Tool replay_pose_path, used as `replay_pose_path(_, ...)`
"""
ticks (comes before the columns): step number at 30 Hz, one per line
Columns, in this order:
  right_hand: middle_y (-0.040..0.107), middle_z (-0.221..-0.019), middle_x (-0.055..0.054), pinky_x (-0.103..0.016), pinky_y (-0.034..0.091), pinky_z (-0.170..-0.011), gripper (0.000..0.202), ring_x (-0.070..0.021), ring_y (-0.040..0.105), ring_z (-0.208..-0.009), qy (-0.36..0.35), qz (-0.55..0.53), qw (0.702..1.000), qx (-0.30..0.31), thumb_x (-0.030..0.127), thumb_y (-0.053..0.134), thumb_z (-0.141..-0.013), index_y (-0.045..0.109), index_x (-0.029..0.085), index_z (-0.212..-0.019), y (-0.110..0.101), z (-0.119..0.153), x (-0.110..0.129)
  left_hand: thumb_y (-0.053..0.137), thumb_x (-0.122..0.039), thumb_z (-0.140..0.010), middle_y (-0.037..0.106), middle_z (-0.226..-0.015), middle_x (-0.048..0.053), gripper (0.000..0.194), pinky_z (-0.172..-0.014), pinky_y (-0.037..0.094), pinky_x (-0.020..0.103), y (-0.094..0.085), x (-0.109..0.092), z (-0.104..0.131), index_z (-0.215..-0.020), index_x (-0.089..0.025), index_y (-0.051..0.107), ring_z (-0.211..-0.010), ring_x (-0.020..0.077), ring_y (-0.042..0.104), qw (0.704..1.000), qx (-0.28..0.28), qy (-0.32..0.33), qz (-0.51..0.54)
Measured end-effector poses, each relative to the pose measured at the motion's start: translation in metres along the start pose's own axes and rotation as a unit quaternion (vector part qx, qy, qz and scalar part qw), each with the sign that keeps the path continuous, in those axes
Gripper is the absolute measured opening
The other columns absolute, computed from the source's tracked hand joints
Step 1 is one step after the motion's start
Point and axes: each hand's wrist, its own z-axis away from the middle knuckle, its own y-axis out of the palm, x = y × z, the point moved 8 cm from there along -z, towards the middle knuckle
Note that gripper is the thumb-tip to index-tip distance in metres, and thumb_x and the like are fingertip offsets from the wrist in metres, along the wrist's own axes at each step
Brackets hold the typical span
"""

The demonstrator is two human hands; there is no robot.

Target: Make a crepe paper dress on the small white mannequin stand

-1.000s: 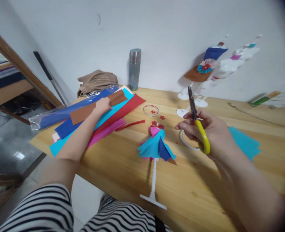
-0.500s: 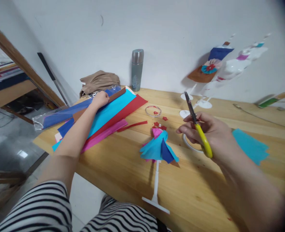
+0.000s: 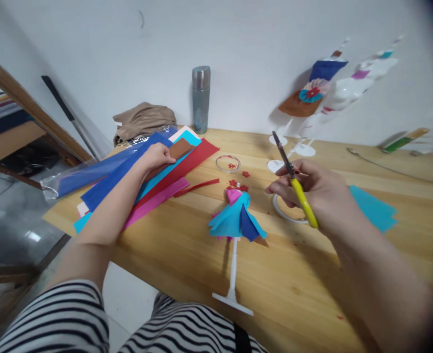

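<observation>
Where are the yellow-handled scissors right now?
In the head view, the scissors are in the right hand, right of the turquoise skirt and near the white ring.

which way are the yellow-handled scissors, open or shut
Shut: above the right hand, the blades of the yellow-handled scissors line up as one narrow dark bar, without a visible gap.

- You can read no text, label, brand, number or sign anywhere in view.
- On the front of your grey-green flask [image 3: 201, 109], you see a pale marking, too small and blurred for you to make out.
- At the left edge of the brown cloth [image 3: 146, 120], you see a small white tag [image 3: 118, 124]; you cannot read anything on it.
</observation>
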Motion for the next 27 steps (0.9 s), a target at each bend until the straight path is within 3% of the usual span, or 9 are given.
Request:
replay_pose_path(2,0.056,-0.058,0.004,-0.026,0.043,-0.049,0.052,-0.0174,0.063,-0.061,-0.019,0.001,1.0,-0.01,0.035,0.099,-0.037,0.063,0.023,-0.073,-0.003,-0.001,0.001,0.072,-0.04,-0.084,0.066,-0.07,0.004,0.026,-0.066,0.041,0.028,-0.005,0.001,0.001,-0.073,-0.017,0.069,-0.072,0.018,0.058,0.999,-0.017,0.005,-0.034)
replay_pose_path(6,0.058,-0.055,0.004,-0.025,0.032,-0.04,0.059,-0.0118,0.05,-0.044,0.014,0.009,1.0,-0.001,0.039,0.1,-0.034,0.063,0.024,-0.078,-0.001,-0.001,-0.002,0.073,-0.041,-0.086,0.076,-0.106,0.009,0.026,-0.084,0.049,0.03,-0.011,0.011,0.001,-0.099,-0.018,0.075,-0.101,0.025,0.067,0.991,-0.058,-0.023,-0.118)
replay_pose_path(11,0.054,-0.053,0.007,-0.024,0.036,-0.046,0.065,-0.0138,0.056,-0.051,0.056,-0.005,0.998,0.004,0.04,0.099,-0.022,0.06,0.023,-0.072,0.006,0.0,-0.003,0.076,-0.041,-0.085,0.075,-0.121,0.015,0.037,-0.096,0.053,0.036,-0.001,0.018,0.004,-0.114,-0.017,0.074,-0.116,0.0323,0.068,0.976,-0.034,-0.066,-0.205)
replay_pose_path(15,0.056,-0.059,0.005,-0.027,0.042,-0.053,0.061,-0.0158,0.06,-0.058,0.028,-0.002,1.0,-0.001,0.038,0.099,-0.023,0.062,0.024,-0.069,0.005,-0.001,-0.004,0.065,-0.027,-0.093,0.073,-0.125,0.017,0.032,-0.097,0.054,0.038,0.01,-0.007,0.02,-0.123,-0.014,0.069,-0.119,0.0325,0.067,0.969,-0.04,-0.034,-0.243)
replay_pose_path(18,0.058,-0.061,0.004,-0.027,0.04,-0.05,0.056,-0.0155,0.057,-0.056,0.016,0.008,1.0,0.002,0.04,0.099,-0.031,0.064,0.027,-0.073,0.004,-0.002,-0.006,0.044,-0.012,-0.1,0.073,-0.12,0.019,0.034,-0.096,0.053,0.04,0.031,-0.033,0.041,-0.121,-0.012,0.07,-0.118,0.0315,0.067,0.964,-0.037,0.012,-0.262)
replay_pose_path(20,0.058,-0.059,0.004,-0.026,0.037,-0.047,0.058,-0.0136,0.053,-0.052,0.026,0.013,0.999,0.013,0.042,0.099,-0.032,0.063,0.027,-0.074,0.006,-0.002,-0.008,0.041,-0.011,-0.101,0.07,-0.125,0.02,0.036,-0.095,0.054,0.04,0.046,-0.045,0.053,-0.124,-0.012,0.069,-0.124,0.0318,0.063,0.962,-0.038,0.043,-0.268)
replay_pose_path(24,0.053,-0.054,0.007,-0.025,0.039,-0.049,0.062,-0.0126,0.053,-0.051,0.014,0.008,0.998,0.053,0.043,0.1,-0.028,0.06,0.024,-0.072,0.012,-0.004,-0.008,0.052,-0.029,-0.101,0.068,-0.13,0.02,0.032,-0.095,0.054,0.04,0.055,-0.047,0.056,-0.122,-0.012,0.07,-0.127,0.0342,0.06,0.962,-0.032,0.067,-0.264)
replay_pose_path(27,0.056,-0.06,0.006,-0.024,0.036,-0.047,0.062,-0.0123,0.053,-0.053,0.01,0.011,0.999,0.048,0.044,0.101,-0.031,0.061,0.023,-0.074,0.011,-0.005,-0.009,0.055,-0.05,-0.1,0.074,-0.121,0.012,0.039,-0.096,0.054,0.034,0.041,-0.038,0.045,-0.113,-0.018,0.075,-0.116,0.0284,0.067,0.967,-0.01,0.073,-0.243)
